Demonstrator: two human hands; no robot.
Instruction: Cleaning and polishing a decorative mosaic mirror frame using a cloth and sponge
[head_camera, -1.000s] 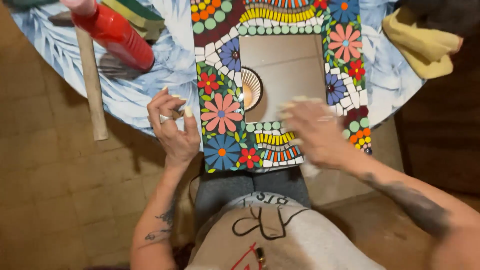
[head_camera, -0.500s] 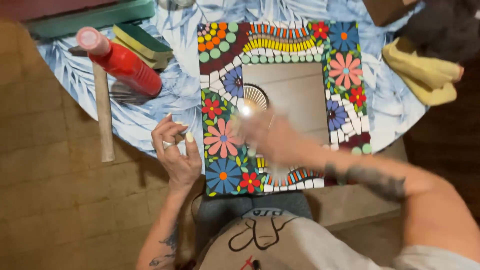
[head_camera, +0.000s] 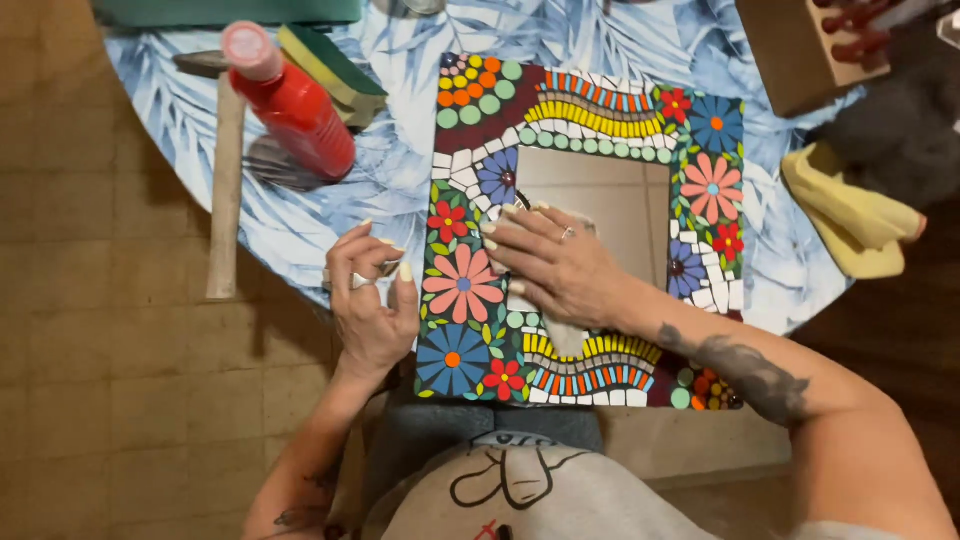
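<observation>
A square mosaic mirror frame (head_camera: 600, 115), covered in coloured flowers and striped bands, lies on the round table. Its central mirror glass (head_camera: 610, 205) is partly covered. My right hand (head_camera: 555, 265) presses a pale cloth (head_camera: 566, 335) flat against the frame's left inner side, next to a pink flower; the cloth's end sticks out below the palm. My left hand (head_camera: 370, 290) grips the frame's left edge, thumb on the tiles, with a small pale object between the fingers that I cannot make out.
A blue leaf-print tablecloth (head_camera: 390, 180) covers the table. At the back left stand a red bottle (head_camera: 290, 100), a green-and-yellow sponge (head_camera: 330, 65) and a wooden-handled hammer (head_camera: 225, 190). A yellow cloth (head_camera: 850, 215) and a cardboard box (head_camera: 795, 45) lie to the right. Tiled floor lies to the left.
My right hand has swept with the cloth from the frame's lower right across to its left inner side. My left hand has stayed on the left edge.
</observation>
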